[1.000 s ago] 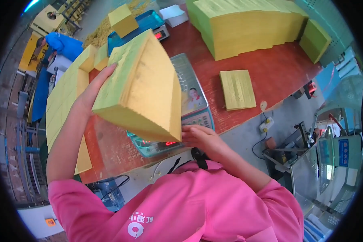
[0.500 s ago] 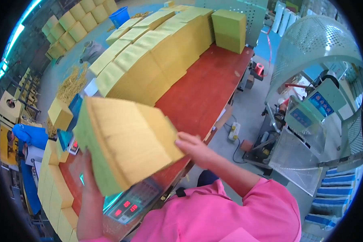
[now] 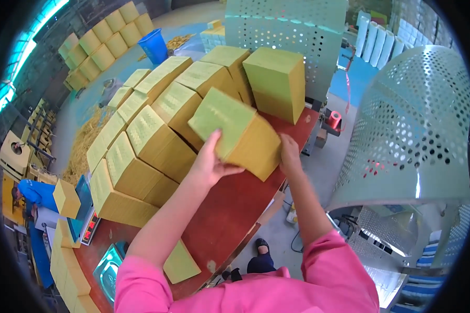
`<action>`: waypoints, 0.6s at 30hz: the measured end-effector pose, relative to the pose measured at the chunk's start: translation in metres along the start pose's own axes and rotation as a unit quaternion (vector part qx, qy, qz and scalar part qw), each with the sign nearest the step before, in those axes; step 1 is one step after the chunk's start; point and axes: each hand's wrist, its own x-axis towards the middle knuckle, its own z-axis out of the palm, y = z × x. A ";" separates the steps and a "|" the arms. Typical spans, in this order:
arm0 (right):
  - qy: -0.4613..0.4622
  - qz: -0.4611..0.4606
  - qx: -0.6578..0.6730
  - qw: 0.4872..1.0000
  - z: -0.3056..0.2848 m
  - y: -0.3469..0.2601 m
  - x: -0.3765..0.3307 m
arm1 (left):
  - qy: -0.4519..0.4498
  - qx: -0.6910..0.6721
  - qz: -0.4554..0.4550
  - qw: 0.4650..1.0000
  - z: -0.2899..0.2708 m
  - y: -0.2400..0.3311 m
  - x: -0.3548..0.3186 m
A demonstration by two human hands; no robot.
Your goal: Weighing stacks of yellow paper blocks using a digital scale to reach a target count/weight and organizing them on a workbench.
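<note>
A thick stack of yellow paper [image 3: 258,138] is held tilted above the red table [image 3: 219,208]. My left hand [image 3: 212,163] grips its near left side, with the thumb on the greenish-lit top face. My right hand [image 3: 288,152] closes on its right end. Just beyond it, a similar paper stack [image 3: 277,86] stands upright at the table's far end. Rows of yellow paper stacks [image 3: 154,136] lie close together to the left. Below my left forearm is a flat yellow paper piece [image 3: 181,265], partly hidden by the arm.
A shiny scale plate [image 3: 108,268] lies at the near left, beside a scale with a red display [image 3: 90,229]. A perforated metal guard [image 3: 407,125] curves over a machine at right. A person in blue [image 3: 39,195] is at far left. A blue bin [image 3: 154,47] stands behind.
Both hands have carried the paper stack forward and to the right, from above the near scale to beside the upright stack. My view has shifted too.
</note>
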 end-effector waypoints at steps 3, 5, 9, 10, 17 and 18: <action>0.132 -0.212 -0.090 0.964 0.002 -0.002 0.017 | 0.072 0.032 0.001 0.997 0.049 0.008 0.055; 0.121 -0.263 -0.186 0.939 0.016 -0.020 -0.006 | 0.064 0.052 0.021 0.996 0.053 0.018 0.081; 0.068 -0.271 -0.255 0.926 0.002 -0.004 -0.011 | 0.091 0.062 0.041 0.993 0.076 0.020 0.111; 0.060 -0.272 -0.264 0.923 0.004 -0.004 -0.011 | 0.086 0.063 0.044 0.993 0.076 0.021 0.111; -0.040 -0.394 -0.336 0.855 -0.027 0.032 0.029 | -0.098 -0.120 0.120 0.981 0.075 0.019 0.122; -0.094 -0.346 -0.341 0.869 -0.051 0.034 0.034 | -0.096 -0.086 0.142 0.981 0.078 0.012 0.118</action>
